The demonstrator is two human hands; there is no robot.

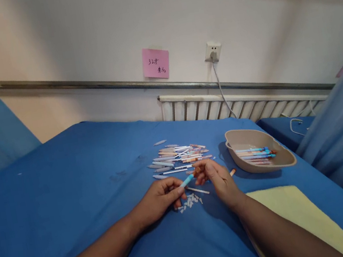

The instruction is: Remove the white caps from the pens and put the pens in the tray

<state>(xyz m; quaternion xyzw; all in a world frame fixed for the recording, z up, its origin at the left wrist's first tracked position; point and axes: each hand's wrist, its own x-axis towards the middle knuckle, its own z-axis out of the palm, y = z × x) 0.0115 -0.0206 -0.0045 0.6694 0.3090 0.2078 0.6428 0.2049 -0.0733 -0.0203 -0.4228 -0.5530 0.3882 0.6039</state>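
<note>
A light blue pen [186, 181] with an orange-brown end is held slantwise between my two hands. My left hand [166, 195] is closed round its pale lower part, thumb on top. At the upper end, the fingers of my right hand [215, 178] pinch the orange-brown part; the fingertips are partly hidden. Just beyond my hands lies a pile of pen parts [165, 159], with pastel barrels and white refill sticks [182, 169]. Below the hands, small whitish pieces [190, 202] are scattered, with one white stick [199, 190] beside them. An orange-tipped piece [232, 172] shows behind my right hand.
A beige basin [286, 157] at the right contains several pens [254, 154]. A yellow sheet or folder [291, 205] lies under my right forearm. Blue cloth [71, 199] covers the surface. Behind it are a radiator [207, 106], a rail [100, 83] and a plugged-in cord [221, 84].
</note>
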